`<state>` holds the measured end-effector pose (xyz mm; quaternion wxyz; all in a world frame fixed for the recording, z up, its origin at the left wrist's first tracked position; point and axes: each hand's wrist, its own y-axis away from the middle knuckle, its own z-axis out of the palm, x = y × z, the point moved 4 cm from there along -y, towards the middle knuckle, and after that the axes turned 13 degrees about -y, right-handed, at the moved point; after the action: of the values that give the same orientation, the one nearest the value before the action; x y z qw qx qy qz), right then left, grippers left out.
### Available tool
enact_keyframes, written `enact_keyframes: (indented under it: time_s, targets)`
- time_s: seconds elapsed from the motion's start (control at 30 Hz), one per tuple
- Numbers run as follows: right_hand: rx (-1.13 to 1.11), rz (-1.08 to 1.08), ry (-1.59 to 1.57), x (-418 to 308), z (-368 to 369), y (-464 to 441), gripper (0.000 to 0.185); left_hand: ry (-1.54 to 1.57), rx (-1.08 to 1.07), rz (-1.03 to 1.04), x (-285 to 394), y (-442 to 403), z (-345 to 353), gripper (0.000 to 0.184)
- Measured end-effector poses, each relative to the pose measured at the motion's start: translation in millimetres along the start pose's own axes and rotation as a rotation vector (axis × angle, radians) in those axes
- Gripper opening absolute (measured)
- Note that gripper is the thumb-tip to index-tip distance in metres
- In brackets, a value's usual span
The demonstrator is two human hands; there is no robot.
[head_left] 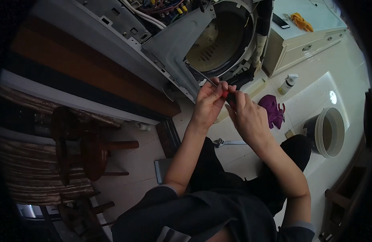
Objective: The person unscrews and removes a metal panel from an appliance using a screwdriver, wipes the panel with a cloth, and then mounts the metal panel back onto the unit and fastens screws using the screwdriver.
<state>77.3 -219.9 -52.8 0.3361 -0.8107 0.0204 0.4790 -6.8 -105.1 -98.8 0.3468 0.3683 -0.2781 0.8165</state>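
Note:
My right hand (251, 120) is closed around the red and black handle of a screwdriver (203, 75). My left hand (207, 104) pinches the same screwdriver where the shaft meets the handle. Its thin shaft points up and left, and the tip is at the edge of a grey metal panel (174, 45) on an opened washing machine. I cannot make out a screw at the tip. Just beyond my hands is the machine's round drum opening (224, 42), with wiring (172, 11) exposed at the top.
An adjustable wrench (230, 142) lies on the tiles below my hands. To the right are a purple cloth (270, 109), a spray bottle (288, 84) and a bucket (341, 133). A phone (281, 21) and orange cloth (301, 22) rest on a white cabinet. Wooden stools (91, 157) stand left.

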Motion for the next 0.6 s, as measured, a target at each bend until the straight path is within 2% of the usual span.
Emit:
enact_keyframes:
  time_s: [0.13,0.2,0.37,0.57,0.6]
  targets:
    - [-0.110,0.090,0.133,16,7,1,0.027,-0.073,0.030,-0.057,5,5,0,0.017]
    - [-0.158,1.235,-1.439,26,21,14,0.026,-0.009,0.032,-0.114,13,10,9,0.016]
    - [-0.191,1.146,-1.408,31,26,22,0.026,-0.046,0.008,-0.055,2,10,-2,0.017]
    - [-0.195,0.424,-0.266,28,27,16,0.028,-0.098,0.054,-0.078,9,12,-4,0.020]
    - [-0.207,0.428,-0.297,31,27,15,0.028,-0.090,0.099,-0.101,10,14,-4,0.020]
